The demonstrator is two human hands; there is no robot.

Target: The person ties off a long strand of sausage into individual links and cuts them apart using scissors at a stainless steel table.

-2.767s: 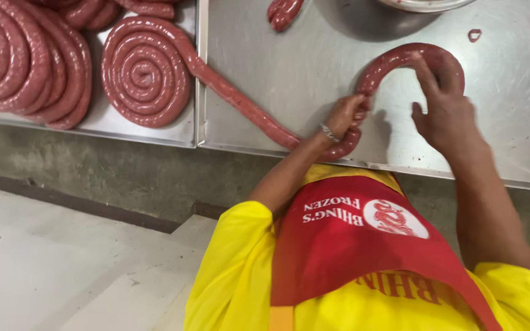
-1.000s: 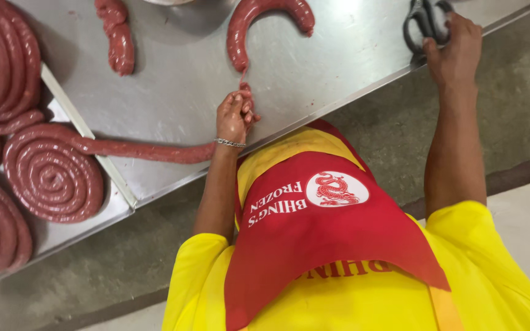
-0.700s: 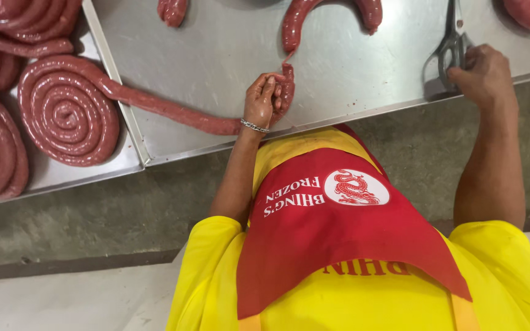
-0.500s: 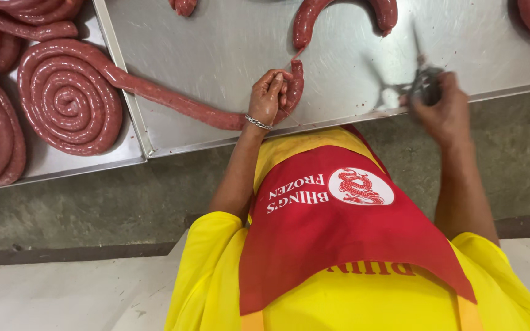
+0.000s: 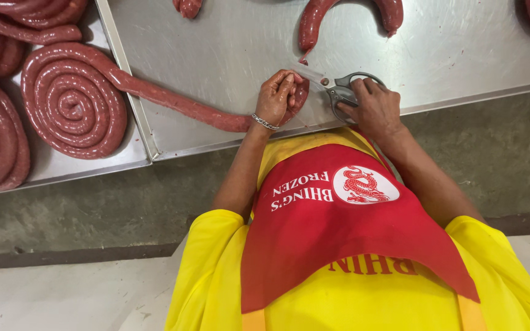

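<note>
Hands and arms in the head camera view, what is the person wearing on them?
Both arms are bare below short yellow sleeves. The left hand has a silver chain bracelet at the wrist. The right hand wears nothing: no gloves, no watch.

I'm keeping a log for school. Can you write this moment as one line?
left hand: grips sausage rope end | right hand: holds scissors at casing | surface: steel table | nearby: sausage coil

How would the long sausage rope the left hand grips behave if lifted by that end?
The sausage rope is probably floppy: it bends into a coil. Its glossy casing looks slippery. Left hand pinches it, scissors in right hand.
</note>
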